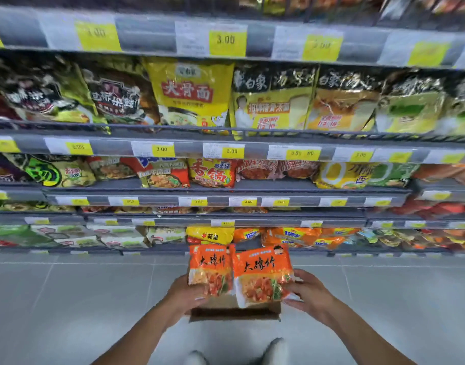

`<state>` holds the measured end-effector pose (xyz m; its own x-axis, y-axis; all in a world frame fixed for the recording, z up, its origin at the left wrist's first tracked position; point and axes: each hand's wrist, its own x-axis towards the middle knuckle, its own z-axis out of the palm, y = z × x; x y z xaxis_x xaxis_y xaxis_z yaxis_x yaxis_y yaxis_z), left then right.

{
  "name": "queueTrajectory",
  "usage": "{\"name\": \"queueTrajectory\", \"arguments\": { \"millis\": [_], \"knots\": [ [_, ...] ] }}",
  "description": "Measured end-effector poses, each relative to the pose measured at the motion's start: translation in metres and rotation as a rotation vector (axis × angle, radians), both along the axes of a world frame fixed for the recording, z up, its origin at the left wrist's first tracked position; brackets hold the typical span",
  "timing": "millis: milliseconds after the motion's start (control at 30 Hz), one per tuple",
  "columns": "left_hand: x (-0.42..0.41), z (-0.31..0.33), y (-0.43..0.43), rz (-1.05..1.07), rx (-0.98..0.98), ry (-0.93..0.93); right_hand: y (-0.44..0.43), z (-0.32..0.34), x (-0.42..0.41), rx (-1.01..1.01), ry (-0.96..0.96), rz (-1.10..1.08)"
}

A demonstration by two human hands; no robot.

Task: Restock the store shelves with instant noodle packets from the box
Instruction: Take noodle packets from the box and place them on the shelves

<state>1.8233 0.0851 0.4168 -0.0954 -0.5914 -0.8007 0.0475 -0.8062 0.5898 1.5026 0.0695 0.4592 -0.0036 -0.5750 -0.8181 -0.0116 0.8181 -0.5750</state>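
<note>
Two orange instant noodle packets are held upright side by side above a brown cardboard box (235,313) on the floor. My left hand (185,295) grips the bottom of the left packet (210,268). My right hand (311,292) grips the lower right corner of the right packet (261,275). The box is mostly hidden behind the packets and my hands. Both packets are in front of the lowest shelf (152,250), apart from it.
Several shelves of noodle packets rise ahead, with yellow price tags (227,39) on their edges. A wire rail (252,131) fronts the upper row. The grey tiled floor (81,299) stretches left and right of the box. My shoes (274,350) are just behind it.
</note>
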Motion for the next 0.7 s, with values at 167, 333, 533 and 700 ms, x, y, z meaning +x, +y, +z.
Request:
{"name": "queueTrajectory", "arguments": {
  "millis": [167, 333, 533, 700],
  "knots": [
    [0.006, 0.083, -0.001, -0.076, -0.060, 0.052, 0.012, 0.074, 0.000, -0.065, -0.076, -0.043],
    [0.008, 0.131, 0.003, 0.029, -0.101, 0.144, 0.021, 0.124, 0.010, -0.141, -0.192, -0.141],
    [0.005, 0.183, 0.000, 0.106, -0.212, 0.207, 0.035, 0.169, 0.016, -0.358, -0.136, -0.083],
    [0.006, 0.227, -0.014, 0.050, -0.283, 0.255, 0.039, 0.207, 0.022, -0.562, 0.146, -0.073]
  ]
}}
